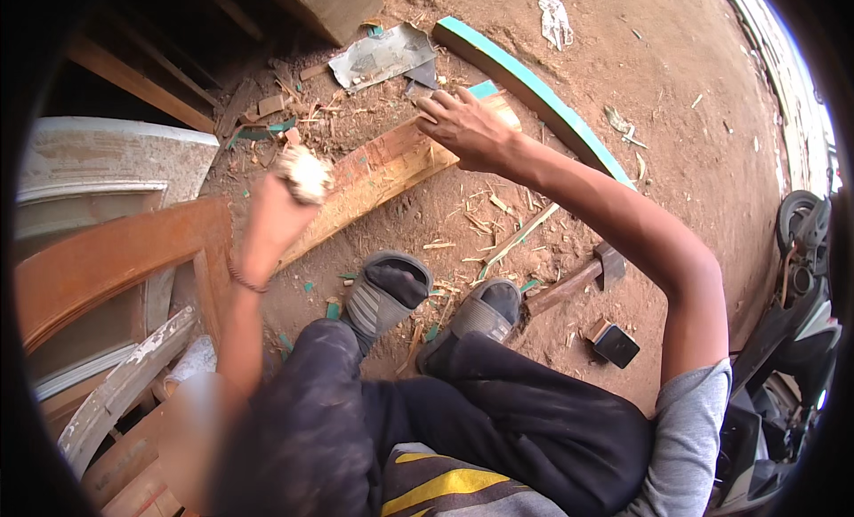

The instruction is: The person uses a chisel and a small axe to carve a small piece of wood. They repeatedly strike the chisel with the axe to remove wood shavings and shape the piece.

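Note:
A curved wooden beam (382,179) lies across the ground in front of my feet, its upper face stripped to bare wood and a bit of teal paint left at its far end. My right hand (467,130) grips the beam near that far end, fingers curled over the top. My left hand (280,210) is closed around a pale, rough-ended chunk (307,176) above the beam's nearer part. Motion blurs this chunk, so its kind cannot be made out. Past my right hand lies a second curved beam (534,95) with a teal-painted face.
An axe-like tool (569,284) with a wooden handle lies right of my sandals (378,308), near a small black boxy thing (614,344). Wood chips (476,219) litter the dirt. Wooden frames (124,259) lean at left. A grey metal sheet (382,59) lies ahead; a motorbike (792,339) stands at right.

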Action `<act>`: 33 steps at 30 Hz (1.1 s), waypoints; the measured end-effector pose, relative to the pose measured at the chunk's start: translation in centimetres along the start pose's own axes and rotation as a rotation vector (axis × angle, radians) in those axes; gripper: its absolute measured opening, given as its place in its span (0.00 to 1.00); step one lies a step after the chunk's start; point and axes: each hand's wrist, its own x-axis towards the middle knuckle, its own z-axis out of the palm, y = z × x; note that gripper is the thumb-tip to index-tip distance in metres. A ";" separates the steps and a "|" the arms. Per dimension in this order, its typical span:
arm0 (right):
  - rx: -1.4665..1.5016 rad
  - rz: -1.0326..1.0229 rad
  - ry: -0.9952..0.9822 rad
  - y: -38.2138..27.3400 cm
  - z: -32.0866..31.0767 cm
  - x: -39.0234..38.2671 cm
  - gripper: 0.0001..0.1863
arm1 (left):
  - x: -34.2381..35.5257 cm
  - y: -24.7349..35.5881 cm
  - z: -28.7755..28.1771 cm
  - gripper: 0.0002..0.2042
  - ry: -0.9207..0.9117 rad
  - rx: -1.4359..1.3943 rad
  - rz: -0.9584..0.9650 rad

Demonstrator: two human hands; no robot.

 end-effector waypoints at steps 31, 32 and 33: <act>0.623 0.956 0.221 9.0 9.3 -18.6 0.35 | 0.9 -0.8 5.9 0.41 -0.332 0.209 0.223; 0.608 0.971 0.213 9.1 9.3 -18.7 0.35 | 1.6 -0.7 5.1 0.40 -0.370 0.072 0.032; 0.594 0.981 0.204 9.1 9.1 -18.4 0.35 | 2.1 -0.7 4.1 0.39 -0.368 0.023 0.038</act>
